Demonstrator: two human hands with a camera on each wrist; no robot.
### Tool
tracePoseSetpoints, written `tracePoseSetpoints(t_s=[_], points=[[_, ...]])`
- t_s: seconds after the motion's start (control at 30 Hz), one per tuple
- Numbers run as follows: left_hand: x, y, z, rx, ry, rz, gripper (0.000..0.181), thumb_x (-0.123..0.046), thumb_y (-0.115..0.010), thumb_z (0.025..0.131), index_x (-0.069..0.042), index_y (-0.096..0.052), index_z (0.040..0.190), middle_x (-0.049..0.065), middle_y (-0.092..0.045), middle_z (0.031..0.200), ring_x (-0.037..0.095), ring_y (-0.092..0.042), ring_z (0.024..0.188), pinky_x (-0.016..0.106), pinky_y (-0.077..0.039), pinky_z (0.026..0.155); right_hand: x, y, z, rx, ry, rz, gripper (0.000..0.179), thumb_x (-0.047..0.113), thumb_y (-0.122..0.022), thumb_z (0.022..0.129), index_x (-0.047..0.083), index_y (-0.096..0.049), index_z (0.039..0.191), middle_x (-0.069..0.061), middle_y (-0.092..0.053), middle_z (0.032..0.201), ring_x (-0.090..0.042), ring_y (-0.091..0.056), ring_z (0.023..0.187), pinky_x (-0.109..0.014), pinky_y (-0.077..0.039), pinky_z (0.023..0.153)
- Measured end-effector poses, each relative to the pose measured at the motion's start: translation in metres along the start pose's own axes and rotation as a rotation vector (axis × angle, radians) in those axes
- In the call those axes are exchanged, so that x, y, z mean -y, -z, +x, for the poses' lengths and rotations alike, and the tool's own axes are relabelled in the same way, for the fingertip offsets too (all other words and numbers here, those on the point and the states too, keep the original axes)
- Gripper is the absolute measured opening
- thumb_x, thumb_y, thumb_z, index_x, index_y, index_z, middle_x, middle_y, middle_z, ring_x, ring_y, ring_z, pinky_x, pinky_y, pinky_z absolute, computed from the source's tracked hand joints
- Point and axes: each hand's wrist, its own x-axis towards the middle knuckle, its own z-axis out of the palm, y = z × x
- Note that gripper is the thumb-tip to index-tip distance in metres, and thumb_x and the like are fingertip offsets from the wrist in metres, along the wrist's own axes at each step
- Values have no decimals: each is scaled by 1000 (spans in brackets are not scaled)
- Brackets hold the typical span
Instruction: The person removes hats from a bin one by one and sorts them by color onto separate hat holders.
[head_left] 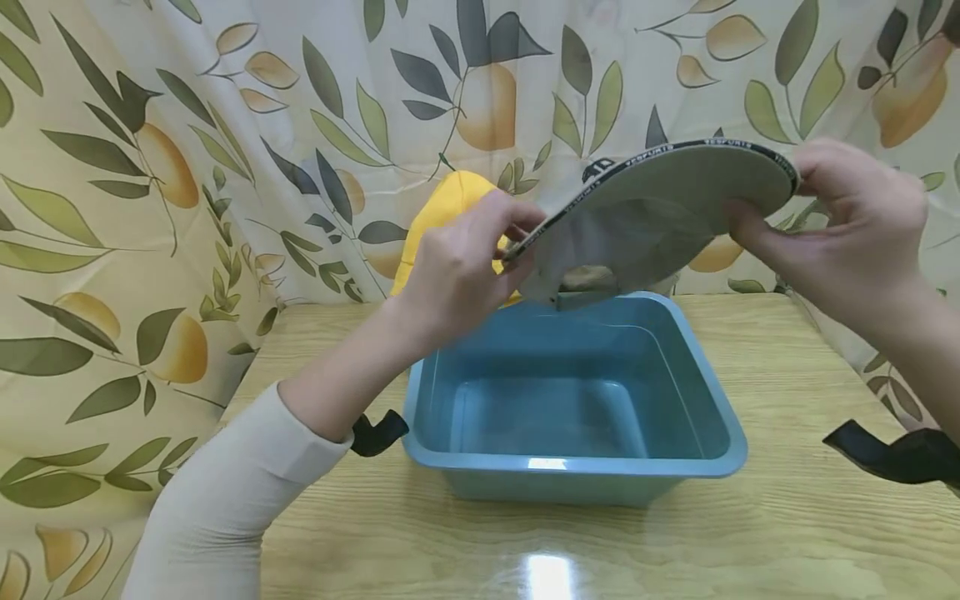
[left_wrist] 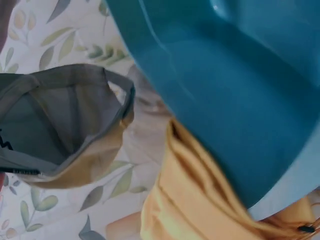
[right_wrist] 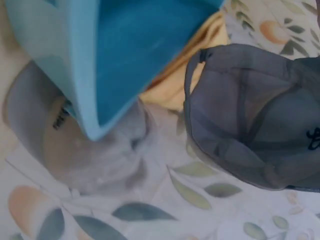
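Observation:
A grey-green baseball cap (head_left: 652,225) is held up above the far rim of a blue plastic basin (head_left: 573,467), tilted so that its underside shows. White lettering runs along its dark edge. My left hand (head_left: 465,262) pinches the cap's edge on the left. At the other end my right hand (head_left: 862,225) grips the brim between thumb and fingers. Both wrist views show the cap's hollow inside, the left wrist view with the cap (left_wrist: 65,125) at its left side and the right wrist view with the cap (right_wrist: 245,115) at its right.
Behind the basin stands a yellow cloth item (head_left: 442,217), perhaps a hat, partly covered by my left hand. The right wrist view shows another grey-beige cap (right_wrist: 35,115) behind the basin. A wooden table (head_left: 810,392) carries the basin, and a leaf-and-fruit patterned curtain (head_left: 300,150) hangs behind.

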Motion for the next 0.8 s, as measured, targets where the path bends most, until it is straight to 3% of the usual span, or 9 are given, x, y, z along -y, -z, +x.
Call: tracePoseSetpoints(t_s=[0.07,0.2,0.33,0.4,0.47,0.57,0.63,0.7,0.8], points=[[5,-1,8,-29,-11,40,16,-6,-63,80,0,-53,92,9,-62,83,16,-67,74,23,-53,61,-1,3,9,60,1,-179,30,14,-66,77,-16,-61,78,-6,-66,79,11,-55,84,-6,-41,77],[17,-3,21,-70,-51,131,9,-6,-57,83,-2,-53,90,7,-61,80,16,-65,71,25,-51,57,-3,2,23,136,17,-405,27,12,-62,78,-12,-59,90,-19,-63,79,22,-42,88,0,-34,80],[29,-4,29,-54,-77,176,7,-5,-53,82,-3,-54,89,8,-59,78,17,-59,68,27,-49,53,-8,-6,32,109,-13,-455,19,5,-62,76,-7,-61,92,-17,-66,80,23,-39,85,-1,-32,79],[33,-6,33,-33,-67,181,7,-6,-52,83,-3,-55,89,8,-60,80,18,-59,70,28,-50,54,-11,-9,34,84,-50,-460,17,7,-60,77,-4,-64,90,4,-69,81,24,-40,84,-4,-30,77],[37,-10,36,-24,-44,193,9,-7,-51,85,-4,-59,90,7,-63,82,19,-61,74,29,-50,54,-16,-12,33,45,-79,-455,16,7,-60,77,-3,-66,88,6,-69,83,24,-41,85,-7,-29,74],[43,-17,39,-9,-13,194,15,-5,-51,84,-6,-63,92,5,-66,87,18,-64,82,28,-52,59,-25,-18,29,-38,-100,-455,13,4,-62,74,-2,-67,85,3,-70,84,7,-56,85,-10,-25,70],[49,-24,39,-14,-18,194,18,-4,-50,83,-6,-65,93,4,-67,89,17,-64,85,27,-53,62,-32,-24,25,-117,-79,-456,12,3,-65,73,-3,-66,84,-17,-67,83,-13,-62,83,-8,-25,70],[55,-33,38,-25,-39,197,21,-3,-48,83,-5,-65,94,5,-66,91,15,-64,87,26,-53,66,-40,-30,21,-188,-66,-461,11,2,-67,72,-3,-65,82,-18,-67,81,-33,-61,80,-7,-26,72],[64,-48,35,-37,-49,216,23,-2,-43,85,-5,-64,94,5,-66,92,14,-64,89,25,-53,67,-55,-36,16,-255,-29,-473,10,2,-68,73,-3,-63,79,-19,-67,78,-40,-58,74,-6,-29,74]])
